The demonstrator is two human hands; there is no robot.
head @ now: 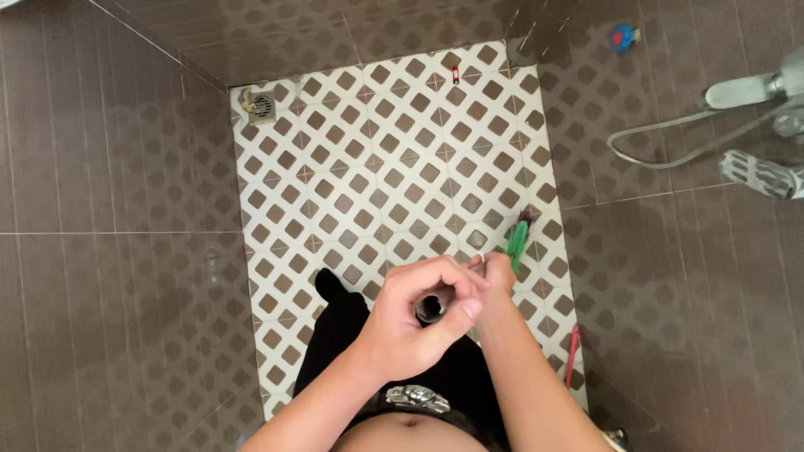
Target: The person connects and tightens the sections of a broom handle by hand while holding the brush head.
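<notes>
Both hands meet over the patterned shower floor (394,159).

The left hand (410,322) curls its fingers tight round a short dark tube (430,308), open end up; the right hand (497,272) pinches a green brush (517,238) just beside it. A small red-and-white packet (456,74) lies far off by the wall.
</notes>
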